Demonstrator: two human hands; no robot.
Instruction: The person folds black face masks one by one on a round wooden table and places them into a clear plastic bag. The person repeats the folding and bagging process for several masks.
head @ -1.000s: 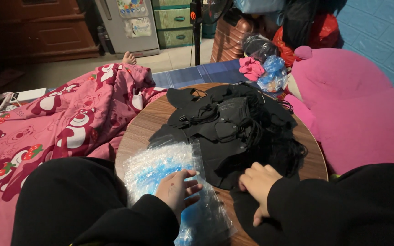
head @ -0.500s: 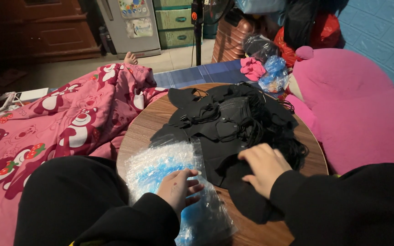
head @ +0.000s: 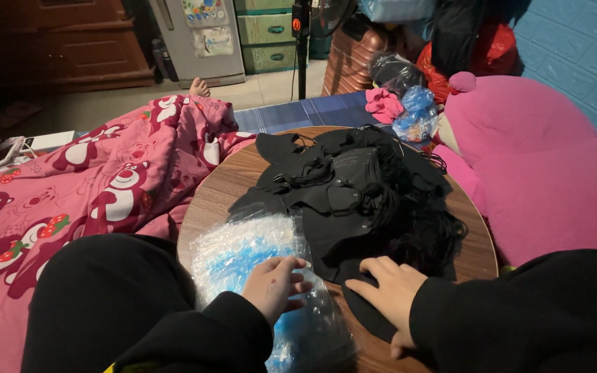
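My right hand has slid back to the near masks, flat and spread. My left hand stays spread, pressing the bag.

On the round wooden worktop, the left hand rests flat on a clear plastic bag of blue items. The right hand presses the near edge of a pile of black masks.

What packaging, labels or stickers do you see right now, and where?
Clear plastic bag: near table edge under the left hand, crinkled, blue contents.
Clear bag: beyond the table, blue inside.
Stickers: on the grey fridge door, pale rectangular sheets.
Green crates: stacked beside fridge.
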